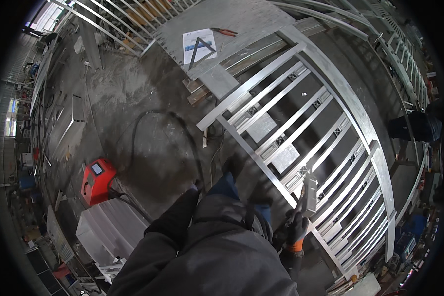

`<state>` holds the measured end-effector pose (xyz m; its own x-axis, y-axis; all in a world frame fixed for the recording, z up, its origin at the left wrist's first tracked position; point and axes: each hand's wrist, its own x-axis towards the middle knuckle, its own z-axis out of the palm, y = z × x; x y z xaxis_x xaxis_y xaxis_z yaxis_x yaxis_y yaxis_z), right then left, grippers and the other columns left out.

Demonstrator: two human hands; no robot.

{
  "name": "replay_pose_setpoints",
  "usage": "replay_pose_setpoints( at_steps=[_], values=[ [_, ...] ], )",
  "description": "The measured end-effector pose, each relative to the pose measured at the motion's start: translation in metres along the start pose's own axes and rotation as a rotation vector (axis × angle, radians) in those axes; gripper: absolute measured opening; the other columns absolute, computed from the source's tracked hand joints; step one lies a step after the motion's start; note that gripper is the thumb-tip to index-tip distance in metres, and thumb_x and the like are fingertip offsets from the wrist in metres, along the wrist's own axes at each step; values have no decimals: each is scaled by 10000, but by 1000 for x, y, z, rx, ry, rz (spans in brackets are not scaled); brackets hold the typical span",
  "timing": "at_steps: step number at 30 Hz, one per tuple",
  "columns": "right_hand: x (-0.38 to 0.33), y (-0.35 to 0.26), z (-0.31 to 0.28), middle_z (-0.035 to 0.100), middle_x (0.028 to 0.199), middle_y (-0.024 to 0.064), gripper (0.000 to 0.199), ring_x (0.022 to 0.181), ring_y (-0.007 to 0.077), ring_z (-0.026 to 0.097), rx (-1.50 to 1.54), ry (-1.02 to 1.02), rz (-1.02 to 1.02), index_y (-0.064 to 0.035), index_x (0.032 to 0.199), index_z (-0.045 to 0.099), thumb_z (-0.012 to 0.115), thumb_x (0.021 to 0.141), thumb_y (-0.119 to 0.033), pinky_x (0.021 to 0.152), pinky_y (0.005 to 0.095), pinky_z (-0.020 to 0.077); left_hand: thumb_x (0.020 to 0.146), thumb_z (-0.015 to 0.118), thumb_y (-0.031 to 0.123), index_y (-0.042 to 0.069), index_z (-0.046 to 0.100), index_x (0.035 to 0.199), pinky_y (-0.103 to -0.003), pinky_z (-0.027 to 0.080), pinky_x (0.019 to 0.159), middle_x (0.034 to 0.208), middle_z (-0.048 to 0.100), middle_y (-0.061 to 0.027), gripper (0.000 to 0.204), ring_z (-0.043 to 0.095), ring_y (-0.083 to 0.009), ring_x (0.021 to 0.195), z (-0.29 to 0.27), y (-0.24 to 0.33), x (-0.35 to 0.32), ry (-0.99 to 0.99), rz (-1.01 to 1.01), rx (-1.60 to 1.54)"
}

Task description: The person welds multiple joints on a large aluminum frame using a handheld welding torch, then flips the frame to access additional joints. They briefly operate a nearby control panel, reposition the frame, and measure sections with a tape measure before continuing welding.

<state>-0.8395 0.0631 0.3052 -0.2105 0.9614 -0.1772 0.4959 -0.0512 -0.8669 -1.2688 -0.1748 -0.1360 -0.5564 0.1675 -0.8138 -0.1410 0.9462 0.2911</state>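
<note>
My right hand [296, 228], in a dark glove with an orange cuff, is closed around the lower end of a grey blocky hand tool [310, 195] with a narrow tip. The tool lies over the bars of a silver metal railing panel [261, 154], beside a brightly lit spot. Small dark crossed pieces [279, 140] sit between some of the bars. My left arm reaches forward in a dark sleeve, and my left hand [198, 186] is a small dark shape near a black hose [186, 132]. Its fingers cannot be made out.
A red machine with a small screen [98, 180] stands at the left, by a grey ribbed box [111, 229]. Beyond the panel, a metal tabletop [246, 17] carries a paper sheet [190, 40], a triangular square [196, 52] and red-handled pliers [224, 32]. Another person [415, 127] is at far right.
</note>
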Motion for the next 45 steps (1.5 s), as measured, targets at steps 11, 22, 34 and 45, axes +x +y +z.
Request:
replay_pose_setpoints(
  at_steps=[11,22,34,45],
  values=[
    [82,-78,86,641,756,63,387,539,115,568,436,-296,224,10,1092,626,617,1014,-369,472,269,429,1024,537,273,111,596,1355,-383,506,989,1248,681,-91,373,640,-246,1141,-62,144,66,79,336,-27],
    [163,-109,136,679,928,75,407,690,128,622,465,-105,266,-18,1180,597,556,1038,-397,571,271,484,999,589,195,85,619,1289,-346,530,917,1148,698,-136,312,666,-240,1063,-119,252,19,222,700,-19],
    [152,-151,339,665,847,73,518,651,162,632,895,174,590,32,1225,604,510,1046,-445,538,294,495,993,544,387,146,503,1446,-466,393,1108,1468,495,-151,514,482,-360,1326,-187,560,108,98,1510,866],
    [119,-171,452,673,923,161,756,657,198,651,1006,280,844,84,1175,591,476,984,-638,542,288,513,978,577,227,126,613,1326,-447,453,1092,1342,628,-132,364,583,-341,1247,-78,710,216,74,1720,1169]
  ],
)
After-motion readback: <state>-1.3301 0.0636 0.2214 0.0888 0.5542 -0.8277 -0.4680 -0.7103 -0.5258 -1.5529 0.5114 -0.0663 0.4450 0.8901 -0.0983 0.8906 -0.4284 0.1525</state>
